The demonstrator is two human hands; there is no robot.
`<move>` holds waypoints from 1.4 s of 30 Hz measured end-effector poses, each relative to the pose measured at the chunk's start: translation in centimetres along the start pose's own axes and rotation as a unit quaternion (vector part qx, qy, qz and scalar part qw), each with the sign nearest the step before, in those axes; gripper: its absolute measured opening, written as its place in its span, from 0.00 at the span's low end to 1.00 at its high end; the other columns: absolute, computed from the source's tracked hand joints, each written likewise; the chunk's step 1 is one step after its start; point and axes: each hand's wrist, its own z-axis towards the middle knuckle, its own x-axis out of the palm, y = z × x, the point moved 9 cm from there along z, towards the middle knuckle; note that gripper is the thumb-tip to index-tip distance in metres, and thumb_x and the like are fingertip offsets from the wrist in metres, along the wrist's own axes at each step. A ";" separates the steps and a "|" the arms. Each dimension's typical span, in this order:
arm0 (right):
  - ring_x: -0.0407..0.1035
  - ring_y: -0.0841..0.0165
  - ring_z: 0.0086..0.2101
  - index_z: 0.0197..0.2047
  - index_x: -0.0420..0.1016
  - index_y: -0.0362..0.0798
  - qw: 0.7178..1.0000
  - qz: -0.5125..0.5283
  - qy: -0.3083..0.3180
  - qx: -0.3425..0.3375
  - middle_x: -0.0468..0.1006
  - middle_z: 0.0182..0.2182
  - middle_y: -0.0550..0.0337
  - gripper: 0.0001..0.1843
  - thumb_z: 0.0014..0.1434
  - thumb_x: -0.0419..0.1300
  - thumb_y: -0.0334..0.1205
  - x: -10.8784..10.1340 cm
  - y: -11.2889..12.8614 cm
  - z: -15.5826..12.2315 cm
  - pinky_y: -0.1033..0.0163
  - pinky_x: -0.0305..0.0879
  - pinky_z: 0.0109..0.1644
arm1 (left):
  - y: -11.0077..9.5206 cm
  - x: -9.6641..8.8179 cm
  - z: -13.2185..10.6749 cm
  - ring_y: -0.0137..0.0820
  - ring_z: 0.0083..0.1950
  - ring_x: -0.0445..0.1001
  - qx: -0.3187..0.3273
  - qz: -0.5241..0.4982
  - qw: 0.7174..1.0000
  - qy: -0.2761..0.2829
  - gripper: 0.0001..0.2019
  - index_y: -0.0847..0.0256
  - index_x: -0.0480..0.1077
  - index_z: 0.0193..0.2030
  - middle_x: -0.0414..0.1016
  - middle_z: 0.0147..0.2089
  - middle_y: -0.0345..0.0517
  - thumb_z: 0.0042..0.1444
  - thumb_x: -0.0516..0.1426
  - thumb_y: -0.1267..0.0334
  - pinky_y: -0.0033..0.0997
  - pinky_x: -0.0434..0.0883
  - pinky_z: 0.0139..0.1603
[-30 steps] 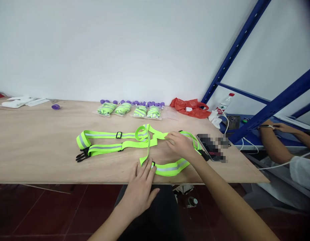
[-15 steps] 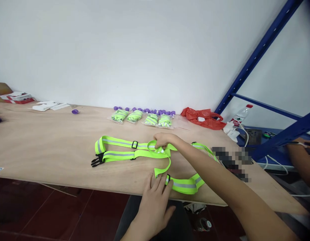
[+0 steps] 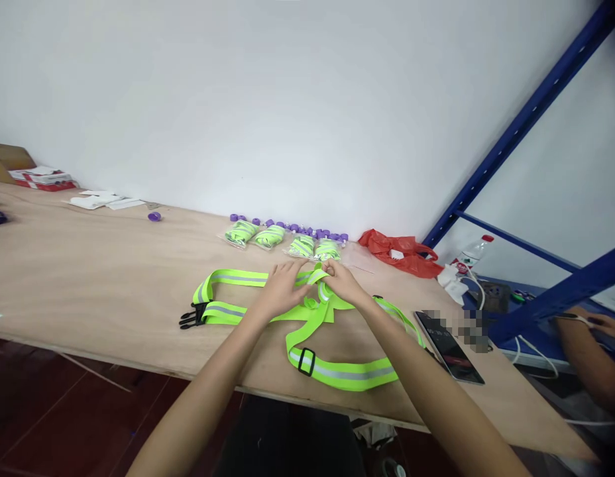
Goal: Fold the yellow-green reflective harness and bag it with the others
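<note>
A reflective harness of neon yellow-green straps with grey stripes point(image 3: 354, 375) is laid out on the wooden table point(image 3: 113, 285). My left hand point(image 3: 282, 289) rests over the upper strap, its fingers stretched out and thumb apart. Just right of it, my right hand point(image 3: 341, 281) pinches a raised strap near the place where the straps cross. Below the hands, a loose strap curves down to a black slide buckle point(image 3: 306, 362). The black side-release clip point(image 3: 193, 316) lies at the harness's left end. My left hand hides part of the upper strap.
Several bagged strap bundles point(image 3: 240, 233) and purple rolls point(image 3: 294, 228) line the back. A red plastic bag point(image 3: 401, 255), a phone point(image 3: 449, 348) and a bottle point(image 3: 474, 254) are on the right. A blue metal frame point(image 3: 516, 126) rises there, with another person's arm point(image 3: 588, 361) beyond.
My left hand has moved up from the table's front edge to the upper strap. My right hand has shifted slightly right with the strap. The lower buckle now shows, lying further left.
</note>
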 end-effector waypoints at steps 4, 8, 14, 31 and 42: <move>0.63 0.72 0.24 0.35 0.60 0.51 0.991 0.122 0.009 0.063 0.67 0.25 0.69 0.14 0.51 0.59 0.47 0.5 -1.5 -0.5 0.68 0.59 0.25 | 3.2 3.2 2.4 0.40 0.43 0.75 -0.034 -0.114 0.983 0.141 0.16 0.63 0.74 0.43 0.78 0.42 0.47 0.57 0.59 0.51 0.34 0.69 0.45; 0.65 0.71 0.21 0.42 0.65 0.52 0.980 0.170 0.004 0.107 0.71 0.26 0.68 0.18 0.53 0.61 0.53 -0.5 -3.4 -1.6 0.69 0.57 0.19 | 5.1 2.3 3.2 0.32 0.33 0.69 -0.046 -0.178 0.971 0.151 0.18 0.63 0.71 0.34 0.72 0.30 0.41 0.55 0.60 0.47 0.29 0.64 0.34; 0.47 0.79 0.12 0.37 0.68 0.50 0.968 0.229 -0.014 0.104 0.59 0.16 0.74 0.23 0.51 0.65 0.60 -1.3 -6.5 -2.4 0.69 0.38 0.15 | 5.8 -1.0 4.5 0.33 0.35 0.68 0.006 -0.044 0.995 0.087 0.12 0.60 0.68 0.31 0.71 0.32 0.42 0.58 0.57 0.54 0.30 0.62 0.37; 0.75 0.64 0.42 0.45 0.73 0.52 0.948 0.313 -0.013 0.065 0.76 0.47 0.56 0.23 0.49 0.71 0.51 1.5 -7.1 -3.0 0.57 0.76 0.43 | 6.4 4.3 2.4 0.34 0.36 0.78 -0.182 -0.449 0.849 0.211 0.23 0.55 0.60 0.54 0.74 0.36 0.40 0.55 0.59 0.52 0.33 0.74 0.37; 0.77 0.62 0.38 0.34 0.76 0.48 0.959 0.263 0.070 0.081 0.81 0.33 0.59 0.13 0.49 0.70 0.46 4.7 -6.3 -3.8 0.55 0.73 0.47 | 7.6 7.8 -0.9 0.32 0.22 0.70 -0.278 -0.273 0.826 0.407 0.28 0.64 0.76 0.39 0.77 0.27 0.45 0.53 0.58 0.37 0.31 0.67 0.24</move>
